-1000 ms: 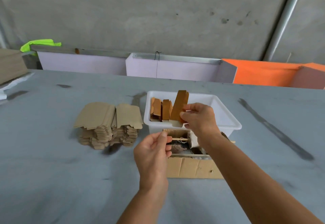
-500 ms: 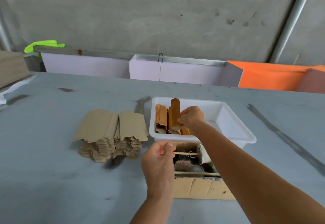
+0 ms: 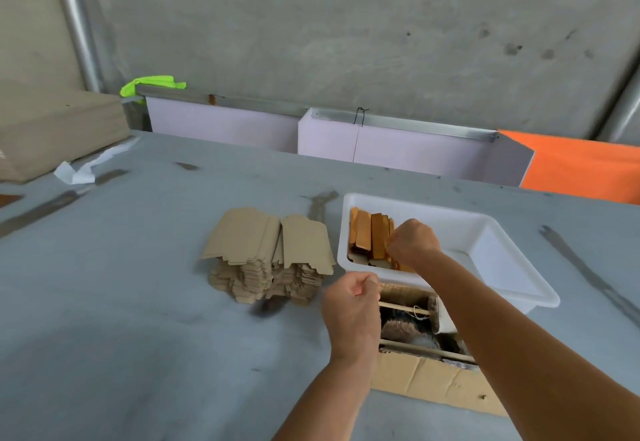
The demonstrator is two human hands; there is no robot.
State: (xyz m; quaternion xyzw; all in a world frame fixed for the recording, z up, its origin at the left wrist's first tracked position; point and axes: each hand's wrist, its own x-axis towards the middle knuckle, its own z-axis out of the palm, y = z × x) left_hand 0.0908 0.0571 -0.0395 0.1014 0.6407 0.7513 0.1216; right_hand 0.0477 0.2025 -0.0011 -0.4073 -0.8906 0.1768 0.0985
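Right hand (image 3: pixel 414 241) clamps a wooden slat (image 3: pixel 379 243) we stand on edge at the white tub's (image 3: pixel 495 250) left end to pack tight; left hand (image 3: pixel 351 305) fisted, can't tell on what.

The right hand (image 3: pixel 412 243) is lower now. Before, it holds a wooden piece (image 3: pixel 379 245) high up over the white tub (image 3: pixel 485 243). Now the hand is down inside the tub, and the piece stands with the other wooden pieces (image 3: pixel 362 232) on the tub's left side. It does not stick up any more. The left hand (image 3: pixel 351 309) is curled tighter, like a fist, at the left end of the thin stick (image 3: pixel 401 308). Before, its fingers are looser, with the fingertips showing.
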